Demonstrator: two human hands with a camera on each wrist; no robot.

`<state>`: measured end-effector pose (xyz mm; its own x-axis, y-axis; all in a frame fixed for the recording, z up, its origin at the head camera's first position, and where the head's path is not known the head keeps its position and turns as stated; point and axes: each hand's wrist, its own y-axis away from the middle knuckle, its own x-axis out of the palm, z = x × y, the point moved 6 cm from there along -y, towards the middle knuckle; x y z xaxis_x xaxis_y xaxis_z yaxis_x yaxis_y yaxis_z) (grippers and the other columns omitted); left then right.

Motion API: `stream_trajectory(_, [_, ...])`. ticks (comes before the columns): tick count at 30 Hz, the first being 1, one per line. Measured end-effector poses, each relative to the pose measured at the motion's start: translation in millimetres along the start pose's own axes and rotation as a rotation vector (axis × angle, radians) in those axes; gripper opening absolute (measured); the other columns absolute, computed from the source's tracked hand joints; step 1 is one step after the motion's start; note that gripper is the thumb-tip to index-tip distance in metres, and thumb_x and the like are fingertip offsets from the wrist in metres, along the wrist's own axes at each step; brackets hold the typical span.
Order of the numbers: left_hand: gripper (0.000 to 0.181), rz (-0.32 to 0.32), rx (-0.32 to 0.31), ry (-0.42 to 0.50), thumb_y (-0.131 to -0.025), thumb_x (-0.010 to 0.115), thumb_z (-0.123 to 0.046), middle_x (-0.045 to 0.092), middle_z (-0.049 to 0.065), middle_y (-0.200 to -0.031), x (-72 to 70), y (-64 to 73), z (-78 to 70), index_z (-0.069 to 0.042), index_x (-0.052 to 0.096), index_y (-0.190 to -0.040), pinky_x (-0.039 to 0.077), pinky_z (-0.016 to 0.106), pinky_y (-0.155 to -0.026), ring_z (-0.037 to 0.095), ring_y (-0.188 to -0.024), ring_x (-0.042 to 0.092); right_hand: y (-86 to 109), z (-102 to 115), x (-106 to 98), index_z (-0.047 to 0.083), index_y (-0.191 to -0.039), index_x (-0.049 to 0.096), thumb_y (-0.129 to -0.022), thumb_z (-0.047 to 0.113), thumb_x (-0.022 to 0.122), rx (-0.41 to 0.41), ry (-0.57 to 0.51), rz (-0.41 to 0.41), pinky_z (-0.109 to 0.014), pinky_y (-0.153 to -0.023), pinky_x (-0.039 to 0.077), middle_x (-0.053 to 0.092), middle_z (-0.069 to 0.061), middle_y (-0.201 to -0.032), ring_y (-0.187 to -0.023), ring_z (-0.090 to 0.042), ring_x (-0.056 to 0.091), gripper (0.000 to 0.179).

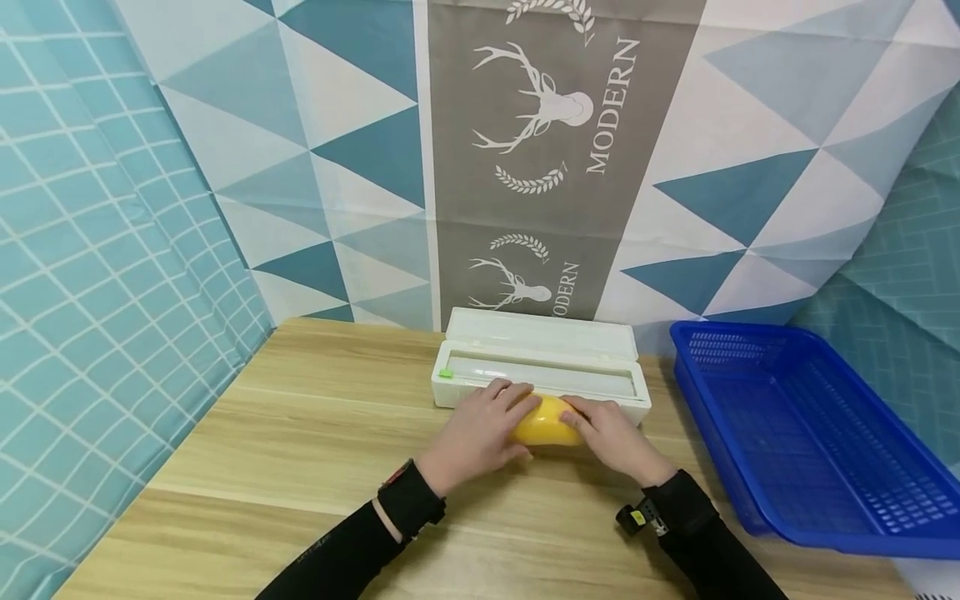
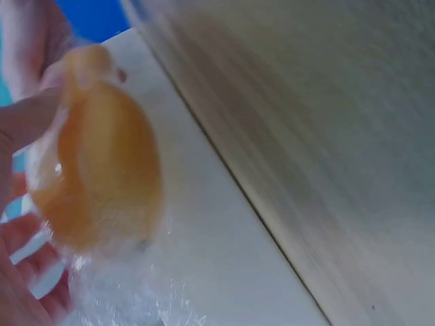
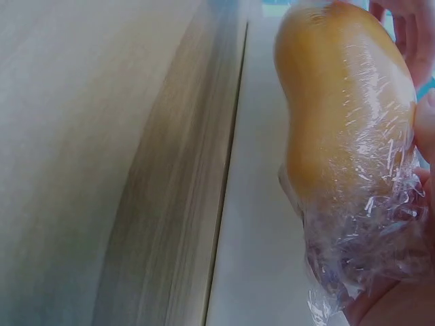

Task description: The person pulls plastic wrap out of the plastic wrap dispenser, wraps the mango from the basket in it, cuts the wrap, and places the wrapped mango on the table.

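Note:
Both hands hold a smooth yellow-orange, squash-shaped item (image 1: 546, 422) just in front of a white cling film dispenser (image 1: 542, 352). My left hand (image 1: 476, 429) grips its left end, and my right hand (image 1: 617, 439) grips the right end with the thumb on top. Clear cling film (image 3: 374, 231) covers the yellow item and bunches in wrinkles at its end near the right hand. The left wrist view also shows crumpled film (image 2: 136, 292) at the end by the left fingers. With its lid raised, the dispenser shows a film roll and a green slider (image 1: 446, 373).
A blue plastic basket (image 1: 750, 467) stands on the right, close to the right forearm. The wooden table (image 1: 300, 433) meets a wall covering with triangles and deer heads behind the dispenser. Teal checked cloth (image 1: 90, 250) hangs at the left.

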<state>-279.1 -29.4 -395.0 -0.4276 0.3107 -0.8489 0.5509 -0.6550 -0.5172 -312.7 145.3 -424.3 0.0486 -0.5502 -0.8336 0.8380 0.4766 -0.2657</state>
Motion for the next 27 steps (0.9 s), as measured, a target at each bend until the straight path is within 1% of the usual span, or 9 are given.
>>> stream_trajectory(2, [0.079, 0.055, 0.016, -0.083, -0.066, 0.075, -0.050, 0.043, 0.004, -0.128, 7.2, -0.3, -4.5, -0.017, 0.042, -0.130, 0.044, 0.033, -0.081, 0.021, -0.110, 0.041, 0.4, -1.5, -0.3, 0.019, -0.125, 0.056, -0.097, 0.046, 0.037, 0.006, -0.014, 0.005, -0.028, -0.071, 0.043, 0.057, 0.014, -0.087, -0.076, -0.004, 0.052, 0.043])
stream_trajectory(5, [0.081, 0.082, 0.022, -0.157, -0.063, 0.079, -0.045, 0.042, 0.003, -0.122, 12.6, -0.9, -8.5, -0.017, 0.040, -0.128, 0.044, 0.032, -0.077, 0.021, -0.105, 0.041, 2.4, -4.1, -3.1, 0.022, -0.119, 0.060, -0.098, 0.044, 0.036, 0.009, -0.060, -0.005, -0.029, -0.068, 0.043, 0.057, 0.014, -0.082, -0.073, -0.005, 0.051, 0.038])
stream_trajectory(11, [0.080, 0.098, 0.014, -0.175, -0.062, 0.080, -0.045, 0.042, 0.001, -0.119, 10.7, -2.3, -9.5, -0.018, 0.040, -0.126, 0.044, 0.032, -0.076, 0.020, -0.102, 0.040, 9.0, -12.8, -11.5, 0.030, -0.107, 0.067, -0.090, 0.049, 0.050, 0.113, -0.216, -0.067, -0.029, -0.070, 0.047, 0.064, 0.015, -0.092, -0.079, -0.006, 0.057, 0.030])
stream_trajectory(14, [0.079, 0.107, 0.018, -0.179, -0.064, 0.079, -0.045, 0.042, 0.001, -0.120, 10.7, -2.3, -9.9, -0.019, 0.040, -0.127, 0.044, 0.031, -0.077, 0.019, -0.103, 0.040, 14.0, -13.7, -19.0, 0.029, -0.096, 0.070, -0.083, 0.044, 0.062, 0.114, -0.250, -0.197, -0.029, -0.074, 0.047, 0.065, 0.013, -0.096, -0.087, -0.007, 0.058, 0.021])
stream_trajectory(16, [0.077, 0.102, 0.017, -0.175, -0.066, 0.078, -0.044, 0.042, 0.001, -0.119, 11.6, -2.0, -9.7, -0.019, 0.040, -0.127, 0.044, 0.031, -0.077, 0.019, -0.103, 0.039, 16.9, -17.5, -21.8, 0.026, -0.093, 0.071, -0.081, 0.038, 0.066, 0.037, -0.251, -0.296, -0.027, -0.076, 0.048, 0.065, 0.010, -0.098, -0.091, -0.007, 0.058, 0.017])
stream_trajectory(19, [0.073, 0.084, 0.006, -0.172, -0.067, 0.078, -0.042, 0.042, 0.000, -0.118, 11.8, -1.3, -8.0, -0.018, 0.041, -0.125, 0.043, 0.030, -0.077, 0.019, -0.102, 0.040, 21.1, -4.8, -27.6, 0.022, -0.089, 0.070, -0.079, 0.028, 0.070, -0.132, -0.105, -0.412, -0.023, -0.073, 0.048, 0.063, 0.009, -0.095, -0.090, -0.005, 0.057, 0.012])
stream_trajectory(22, [0.070, 0.065, -0.007, -0.167, -0.068, 0.077, -0.041, 0.042, 0.001, -0.117, 9.7, -1.1, -6.1, -0.017, 0.041, -0.124, 0.044, 0.030, -0.077, 0.019, -0.102, 0.040, 22.4, 12.9, -20.4, 0.017, -0.099, 0.067, -0.077, 0.026, 0.072, -0.293, 0.037, -0.389, -0.025, -0.076, 0.047, 0.060, 0.005, -0.102, -0.095, -0.009, 0.054, 0.025])
stream_trajectory(24, [0.070, 0.058, -0.013, -0.160, -0.069, 0.076, -0.042, 0.042, 0.002, -0.119, 8.8, -1.3, -5.5, -0.017, 0.041, -0.125, 0.043, 0.031, -0.077, 0.019, -0.104, 0.040, 21.5, 27.6, -17.2, 0.017, -0.108, 0.064, -0.072, 0.030, 0.076, -0.313, 0.154, -0.346, -0.027, -0.079, 0.046, 0.056, 0.002, -0.110, -0.099, -0.013, 0.049, 0.040])
stream_trajectory(27, [0.071, 0.048, -0.022, -0.148, -0.071, 0.074, -0.043, 0.041, 0.003, -0.123, 8.7, -1.8, -5.9, -0.016, 0.041, -0.128, 0.042, 0.032, -0.081, 0.020, -0.107, 0.039, 17.3, 30.4, -7.4, 0.016, -0.124, 0.053, -0.068, 0.036, 0.078, -0.280, 0.248, -0.251, -0.033, -0.085, 0.043, 0.047, -0.005, -0.122, -0.105, -0.018, 0.042, 0.064])
